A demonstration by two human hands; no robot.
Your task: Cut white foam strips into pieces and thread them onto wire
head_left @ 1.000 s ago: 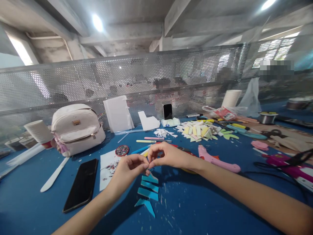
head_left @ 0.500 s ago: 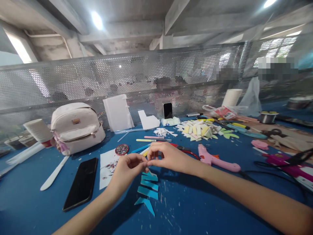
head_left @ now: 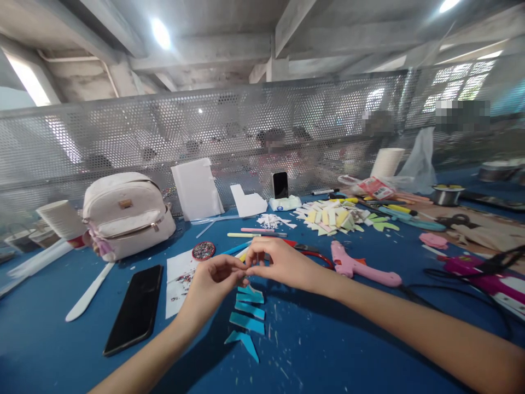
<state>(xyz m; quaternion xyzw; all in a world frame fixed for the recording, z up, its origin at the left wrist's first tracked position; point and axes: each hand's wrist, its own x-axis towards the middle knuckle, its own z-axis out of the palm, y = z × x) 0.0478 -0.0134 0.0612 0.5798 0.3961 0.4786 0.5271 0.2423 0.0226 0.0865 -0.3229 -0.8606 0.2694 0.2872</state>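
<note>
Left hand (head_left: 211, 282) and right hand (head_left: 281, 264) pinch, perhaps hiding something, near blue strips (head_left: 247, 323) and glue gun (head_left: 351, 266).

The blue, flat-topped table (head_left: 328, 350), pale-flecked across its near surface, was found to carry a loose row of flat, bright-blue cut pieces (head_left: 246, 323). To their left were a white paper sheet (head_left: 175, 266) scattered with dark glittery specks (head_left: 184, 280), a black rectangular phone (head_left: 135, 309) lying screen up, a slender white blade-shaped strip (head_left: 88, 295) and, farther back, an upright white zipped backpack (head_left: 127, 219). To their right lay a pink pistol-shaped glue gun (head_left: 365, 268), while a heap of yellow and white cut strips (head_left: 332, 218) and a small scatter of white scraps (head_left: 269, 220) occupied the far side.
</note>
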